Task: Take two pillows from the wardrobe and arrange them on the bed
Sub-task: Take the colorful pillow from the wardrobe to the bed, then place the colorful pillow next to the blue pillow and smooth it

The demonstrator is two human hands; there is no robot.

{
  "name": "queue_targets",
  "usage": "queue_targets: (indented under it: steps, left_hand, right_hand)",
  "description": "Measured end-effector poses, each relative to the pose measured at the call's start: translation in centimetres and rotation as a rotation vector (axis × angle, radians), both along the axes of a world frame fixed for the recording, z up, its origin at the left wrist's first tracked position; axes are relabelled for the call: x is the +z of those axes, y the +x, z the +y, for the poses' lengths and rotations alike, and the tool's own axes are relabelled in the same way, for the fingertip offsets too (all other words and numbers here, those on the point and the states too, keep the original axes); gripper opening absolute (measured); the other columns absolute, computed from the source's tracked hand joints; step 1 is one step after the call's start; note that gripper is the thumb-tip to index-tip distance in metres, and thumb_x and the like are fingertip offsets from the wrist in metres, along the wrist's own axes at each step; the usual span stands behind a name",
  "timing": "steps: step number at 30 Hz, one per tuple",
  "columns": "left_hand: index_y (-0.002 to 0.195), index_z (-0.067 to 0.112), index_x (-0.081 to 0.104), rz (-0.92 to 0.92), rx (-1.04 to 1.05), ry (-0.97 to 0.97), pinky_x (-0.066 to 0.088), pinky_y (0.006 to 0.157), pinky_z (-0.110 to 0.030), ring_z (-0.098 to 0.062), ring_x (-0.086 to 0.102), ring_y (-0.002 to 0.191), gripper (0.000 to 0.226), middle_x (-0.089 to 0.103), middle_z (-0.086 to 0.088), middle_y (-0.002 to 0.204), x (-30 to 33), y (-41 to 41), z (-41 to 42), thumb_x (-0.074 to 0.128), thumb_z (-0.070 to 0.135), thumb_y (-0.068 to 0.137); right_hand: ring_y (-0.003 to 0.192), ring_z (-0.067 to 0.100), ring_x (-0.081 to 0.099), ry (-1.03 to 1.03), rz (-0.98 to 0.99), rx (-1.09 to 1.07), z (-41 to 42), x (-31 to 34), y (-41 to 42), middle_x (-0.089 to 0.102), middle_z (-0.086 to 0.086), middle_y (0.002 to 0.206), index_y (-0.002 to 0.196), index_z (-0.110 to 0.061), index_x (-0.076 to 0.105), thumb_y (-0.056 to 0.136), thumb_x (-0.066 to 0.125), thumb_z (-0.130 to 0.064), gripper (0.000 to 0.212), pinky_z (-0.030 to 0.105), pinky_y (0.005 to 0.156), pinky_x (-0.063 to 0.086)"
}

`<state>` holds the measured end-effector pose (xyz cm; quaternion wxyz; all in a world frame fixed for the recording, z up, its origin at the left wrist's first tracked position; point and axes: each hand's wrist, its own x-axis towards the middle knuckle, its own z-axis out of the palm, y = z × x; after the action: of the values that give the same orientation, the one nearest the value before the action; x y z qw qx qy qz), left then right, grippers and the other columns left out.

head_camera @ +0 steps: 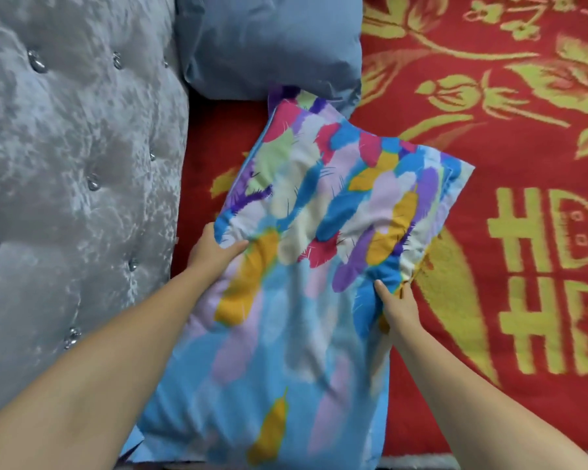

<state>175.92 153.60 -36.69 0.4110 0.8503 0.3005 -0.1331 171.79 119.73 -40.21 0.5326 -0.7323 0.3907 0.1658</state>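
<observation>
A pillow with a bright feather print (319, 205) is held above the bed, its far corner overlapping a plain blue-grey pillow (272, 45). That second pillow lies against the headboard at the top. My left hand (214, 249) grips the printed pillow's left edge, thumb on top. My right hand (396, 301) pinches its right edge, fingers tucked under the fabric. The pillow's near half is blurred and hangs toward me.
The bed is covered by a red blanket with yellow flower and character patterns (489, 164). A tufted silver-grey velvet headboard (75, 164) with shiny buttons fills the left side. The bed's near edge runs along the bottom.
</observation>
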Motion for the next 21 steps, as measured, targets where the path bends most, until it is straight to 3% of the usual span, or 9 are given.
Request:
queue_targets:
  steps: [3,7,9,10,12,14,16,18,21]
  left_hand:
    - [0.107,0.018,0.052,-0.124,0.053,0.024,0.047,0.077,-0.035,-0.025,0.062,0.091,0.046,0.063,-0.002,0.097,1.7,-0.4,0.2,0.078,0.035,0.073]
    - [0.11,0.024,0.052,-0.298,0.228,-0.058,0.048,0.086,-0.037,-0.022,0.062,0.095,0.041,0.063,0.003,0.1,3.2,-1.5,1.5,0.076,0.029,0.077]
    - [0.117,0.019,0.052,-0.313,0.295,0.041,0.047,0.089,-0.037,-0.025,0.06,0.101,0.044,0.063,-0.003,0.108,3.1,-1.6,1.7,0.073,0.03,0.079]
    - [0.122,0.014,0.051,-0.269,0.321,0.122,0.046,0.093,-0.04,-0.03,0.057,0.106,0.049,0.061,-0.012,0.113,2.7,-1.6,1.6,0.072,0.03,0.08]
    - [0.136,0.01,0.045,-0.107,0.298,0.263,0.039,0.1,-0.043,-0.039,0.047,0.117,0.06,0.052,-0.027,0.122,2.1,-1.6,1.1,0.068,0.027,0.084]
    - [0.143,0.013,0.037,0.006,0.179,0.339,0.032,0.105,-0.043,-0.04,0.038,0.125,0.064,0.041,-0.029,0.134,1.6,-2.1,0.3,0.064,0.024,0.086]
    - [0.147,0.018,0.029,0.067,0.078,0.389,0.03,0.108,-0.045,-0.039,0.031,0.132,0.071,0.03,-0.023,0.146,1.2,-3.0,-0.6,0.064,0.029,0.086]
    - [0.15,0.023,0.019,0.148,0.083,0.393,0.029,0.11,-0.049,-0.037,0.026,0.137,0.083,0.021,-0.02,0.152,1.0,-4.2,-1.0,0.066,0.038,0.083]
    - [0.151,0.021,0.005,0.308,0.275,0.207,0.031,0.109,-0.05,-0.039,0.031,0.136,0.098,0.027,-0.024,0.15,0.5,-5.6,-0.7,0.069,0.044,0.08]
  right_hand:
    - [0.116,0.02,0.059,-0.007,-0.203,0.027,1.1,1.7,1.8,0.063,-0.003,0.121,0.132,-0.02,0.052,0.091,0.063,-0.022,0.043,0.04,0.103,0.045]
    - [0.121,0.012,0.054,0.031,-0.411,0.065,3.1,4.0,6.9,0.058,-0.001,0.129,0.14,-0.023,0.047,0.093,0.058,-0.017,0.048,0.033,0.108,0.041]
    - [0.113,0.004,0.055,-0.004,-0.406,0.184,3.7,4.8,10.0,0.058,-0.005,0.125,0.144,-0.025,0.042,0.093,0.057,-0.019,0.054,0.021,0.1,0.041]
    - [0.106,0.003,0.056,-0.032,-0.372,0.273,3.9,4.9,11.3,0.06,-0.007,0.118,0.145,-0.026,0.04,0.092,0.057,-0.019,0.057,0.018,0.092,0.042]
    - [0.103,0.017,0.059,-0.129,-0.199,0.532,3.7,4.6,12.6,0.061,0.0,0.12,0.146,-0.024,0.037,0.09,0.061,-0.022,0.061,0.023,0.085,0.043]
    - [0.124,0.027,0.051,-0.274,0.042,0.891,3.3,3.7,11.8,0.048,0.012,0.142,0.15,-0.016,0.027,0.088,0.066,-0.029,0.074,0.03,0.097,0.041]
    - [0.142,0.028,0.031,-0.311,0.183,1.068,2.8,2.9,9.6,0.023,0.012,0.158,0.155,-0.017,0.008,0.087,0.068,-0.035,0.093,0.03,0.111,0.029]
    - [0.145,0.028,0.024,-0.283,0.153,0.986,2.3,2.3,7.3,0.018,0.012,0.16,0.155,-0.018,-0.001,0.085,0.07,-0.036,0.101,0.032,0.116,0.023]
    - [0.141,0.034,0.032,-0.188,0.263,0.671,1.7,1.8,4.6,0.032,0.016,0.153,0.154,-0.024,0.001,0.082,0.067,-0.052,0.101,0.043,0.116,0.027]
